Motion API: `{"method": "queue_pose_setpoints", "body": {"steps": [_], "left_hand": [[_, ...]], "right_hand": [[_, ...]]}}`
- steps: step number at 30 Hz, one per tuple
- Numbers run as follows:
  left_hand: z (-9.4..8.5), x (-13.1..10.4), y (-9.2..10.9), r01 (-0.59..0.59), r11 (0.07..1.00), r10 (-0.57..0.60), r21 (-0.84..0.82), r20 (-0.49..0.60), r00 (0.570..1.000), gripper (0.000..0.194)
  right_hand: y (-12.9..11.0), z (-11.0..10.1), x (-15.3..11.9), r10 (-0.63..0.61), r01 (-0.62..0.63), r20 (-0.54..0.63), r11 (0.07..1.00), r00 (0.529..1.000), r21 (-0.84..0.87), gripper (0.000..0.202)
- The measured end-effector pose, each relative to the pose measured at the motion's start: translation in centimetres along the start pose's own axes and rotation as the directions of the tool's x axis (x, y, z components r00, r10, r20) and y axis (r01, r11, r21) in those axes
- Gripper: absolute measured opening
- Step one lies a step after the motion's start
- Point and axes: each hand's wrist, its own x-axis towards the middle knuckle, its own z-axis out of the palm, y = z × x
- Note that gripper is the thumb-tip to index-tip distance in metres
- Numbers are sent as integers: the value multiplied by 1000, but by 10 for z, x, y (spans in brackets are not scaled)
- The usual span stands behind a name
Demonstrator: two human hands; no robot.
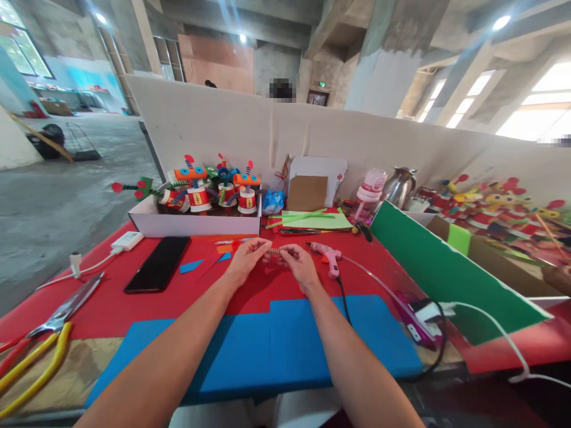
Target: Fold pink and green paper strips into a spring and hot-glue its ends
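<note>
Between my two hands a small coiled spring-like strip [275, 251] is held out level above the red table cover. Its left end is pinched in the fingers of my left hand [248, 257]. My right hand [300, 263] pinches the other end. Just right of my right hand lies a pink glue gun [328, 257], its nozzle towards my fingers. Blue paper pieces [196, 266] and an orange scrap [225, 249] lie beside my left hand. Blue sheets [263, 345] are spread under my forearms.
A white box [196, 224] of paper-cup figures stands back left. Nearer are a black phone [157, 264], a white charger [127, 241] and large scissors [62, 315]. Green paper [316, 220], a pink bottle [371, 187] and a metal jug [400, 185] stand behind. A green panel [450, 273] and power strip [417, 324] are right.
</note>
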Motion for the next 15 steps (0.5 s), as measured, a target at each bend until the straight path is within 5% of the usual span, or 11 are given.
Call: {"method": "queue_pose_setpoints", "body": {"steps": [4,15], "left_hand": [[-2,0,-2,43,997,-47,57,67,997,39],[1,-2,3,-131,969,134,209,-1,991,32]], "right_hand": [[1,1,0,-37,38,31,999,999,-21,27],[0,2,-3,92,-96,64,993,994,72,35]]}}
